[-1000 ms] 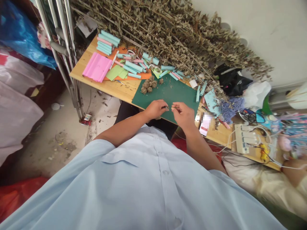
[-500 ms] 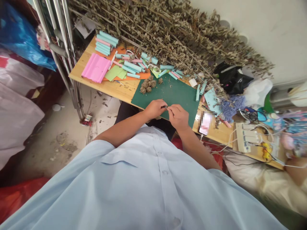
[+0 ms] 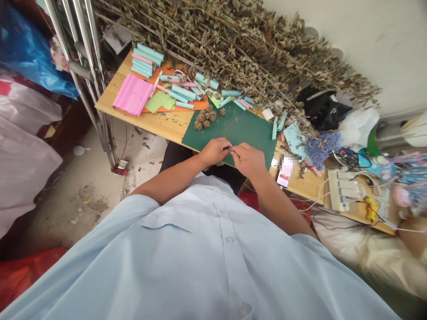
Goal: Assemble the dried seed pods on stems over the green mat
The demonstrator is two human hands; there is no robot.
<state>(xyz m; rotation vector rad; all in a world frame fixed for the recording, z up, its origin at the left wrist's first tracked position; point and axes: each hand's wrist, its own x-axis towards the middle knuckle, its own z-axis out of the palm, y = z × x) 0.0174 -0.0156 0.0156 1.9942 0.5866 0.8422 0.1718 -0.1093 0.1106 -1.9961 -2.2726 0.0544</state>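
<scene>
My left hand (image 3: 215,151) and my right hand (image 3: 249,159) meet over the near edge of a green mat (image 3: 247,129). Their fingers are closed in a pinch, fingertips close together. A small dark bit shows at the left fingertips, too small to name. What the right fingertips hold is hidden. Beyond the left hand, brown crumbly balls (image 3: 204,118) lie heaped on the mat, with a single ball (image 3: 222,112) to their right.
Blue paper rolls (image 3: 183,92), pink paper (image 3: 132,94) and green paper (image 3: 160,101) lie at the table's left. Dried stalks (image 3: 233,53) cover the back. Right of the mat are a phone (image 3: 283,177), purple cord (image 3: 322,149) and a power strip (image 3: 339,191). Metal crutches (image 3: 88,66) stand left.
My right hand and forearm have shifted slightly to the right. My left hand stays almost in place, still pinching. The balls on the mat have not moved.
</scene>
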